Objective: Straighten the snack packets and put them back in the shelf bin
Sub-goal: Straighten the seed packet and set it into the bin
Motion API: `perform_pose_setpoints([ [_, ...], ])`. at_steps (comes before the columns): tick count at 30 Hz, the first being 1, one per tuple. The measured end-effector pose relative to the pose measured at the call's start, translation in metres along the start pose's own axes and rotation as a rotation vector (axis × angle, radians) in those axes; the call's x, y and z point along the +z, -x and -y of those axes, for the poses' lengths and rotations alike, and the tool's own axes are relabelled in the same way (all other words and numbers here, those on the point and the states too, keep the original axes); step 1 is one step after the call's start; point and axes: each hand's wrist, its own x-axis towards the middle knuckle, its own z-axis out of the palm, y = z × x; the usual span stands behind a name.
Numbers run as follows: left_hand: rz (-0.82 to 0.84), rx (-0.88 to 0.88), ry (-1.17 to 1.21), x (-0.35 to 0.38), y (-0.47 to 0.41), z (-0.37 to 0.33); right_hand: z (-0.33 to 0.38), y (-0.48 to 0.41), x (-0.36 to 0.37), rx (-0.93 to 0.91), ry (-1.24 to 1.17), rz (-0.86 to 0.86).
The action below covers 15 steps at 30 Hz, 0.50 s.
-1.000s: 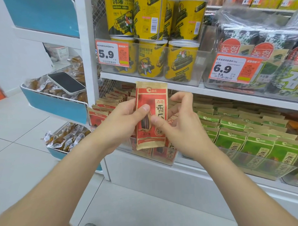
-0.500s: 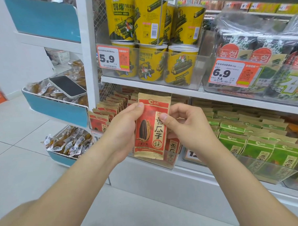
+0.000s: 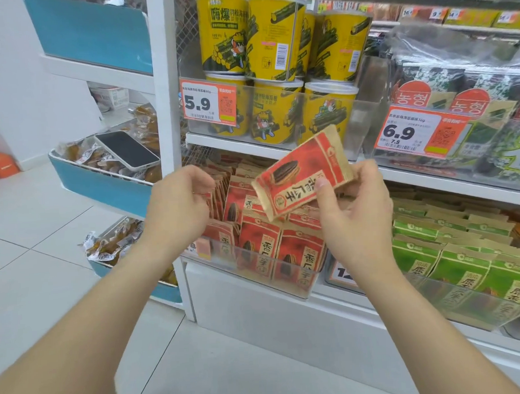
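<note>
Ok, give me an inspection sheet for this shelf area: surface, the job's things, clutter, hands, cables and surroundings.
Surface: white shop shelf carrying a clear plastic bin.
Job's things: one red paper snack packet held tilted above the bin; more red packets stand upright in rows inside it.
Clutter: black smartphone lying on wrapped snacks in a blue-fronted tray to the left.
Grippers: right hand pinches the tilted packet; left hand curled beside the bin's packets, contact unclear.
Cables: nothing seen.
Surroundings: yellow cardboard tubs on the shelf above, green packets to the right, white tiled floor.
</note>
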Motion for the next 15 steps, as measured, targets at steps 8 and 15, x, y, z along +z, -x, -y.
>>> perform_pose_setpoints([
  [8, 0.397, 0.209, -0.676, 0.010, -0.010, 0.019, 0.009, 0.001, 0.053, -0.142, 0.060, 0.106],
  [15, 0.339, 0.384, -0.879, 0.027, -0.016, 0.035, -0.005, -0.009, 0.098, -0.156, 0.282, 0.349],
])
